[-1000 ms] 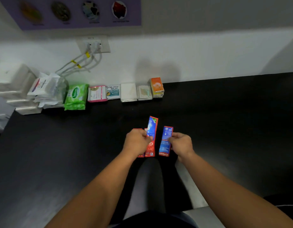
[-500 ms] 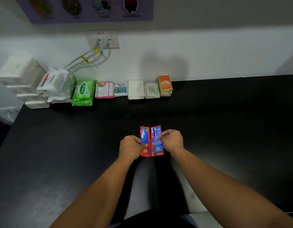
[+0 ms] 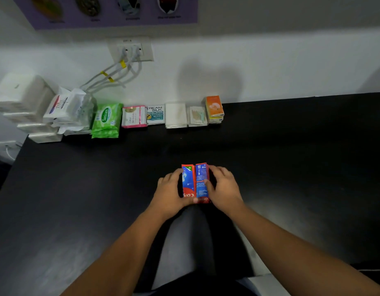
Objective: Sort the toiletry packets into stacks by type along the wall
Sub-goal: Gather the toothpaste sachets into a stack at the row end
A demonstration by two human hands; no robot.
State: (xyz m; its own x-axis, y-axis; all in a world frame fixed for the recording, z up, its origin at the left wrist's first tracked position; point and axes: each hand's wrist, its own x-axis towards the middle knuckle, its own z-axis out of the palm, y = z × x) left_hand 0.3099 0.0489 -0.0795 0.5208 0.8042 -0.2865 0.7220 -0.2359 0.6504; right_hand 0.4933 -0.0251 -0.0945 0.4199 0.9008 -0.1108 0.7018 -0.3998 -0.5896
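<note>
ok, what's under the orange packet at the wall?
The orange packet tops a small stack; edges of lower packets show beneath it. Their faces are covered, so type and count can't be told.

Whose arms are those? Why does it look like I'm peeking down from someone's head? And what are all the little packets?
There is no machine here, only a person. A small camera worn on their head looks forward and down, so you see their bare arms as if they were yours.

The left hand and the right hand hold two red and blue toothpaste packets side by side, fingers curled round the outer edges, over the black table.

Along the white wall lies a row of sorted things: white tissue packs, a green wipes pack, pink-edged sachets, a white and teal hair-care sachet, plain white packets, a clear pack of cotton buds and a stack of orange packets.
</note>
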